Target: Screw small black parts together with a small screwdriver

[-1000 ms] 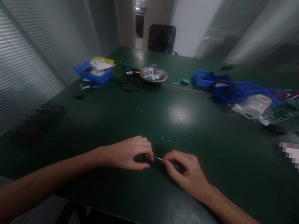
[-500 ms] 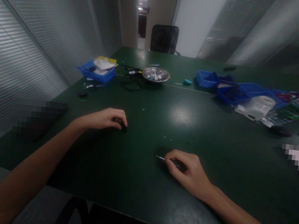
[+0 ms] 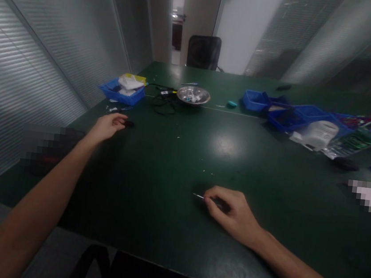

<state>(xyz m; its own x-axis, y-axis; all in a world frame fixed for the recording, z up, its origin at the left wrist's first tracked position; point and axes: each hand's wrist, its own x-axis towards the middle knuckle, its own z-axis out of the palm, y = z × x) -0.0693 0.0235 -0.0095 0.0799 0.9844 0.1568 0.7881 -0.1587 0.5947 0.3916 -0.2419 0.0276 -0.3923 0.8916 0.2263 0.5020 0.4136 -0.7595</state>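
Observation:
My left hand (image 3: 106, 125) reaches out to the far left of the dark green table (image 3: 176, 164). Its fingertips pinch a small black object (image 3: 128, 124) that sits at or just above the tabletop. My right hand (image 3: 230, 213) rests near the front edge, fingers curled round a thin tool (image 3: 199, 197) whose metal tip pokes out to the left. The rest of the tool is hidden in the hand.
A blue bin of white items (image 3: 124, 89), a black cable (image 3: 163, 100) and a metal bowl (image 3: 193, 95) stand at the back left. Blue trays (image 3: 285, 114) and plastic bags (image 3: 316, 134) lie back right. A black chair (image 3: 204, 52) stands beyond the table.
My left hand left the right hand, carrying the small black object away and up to the far left. The right hand kept still with the tool.

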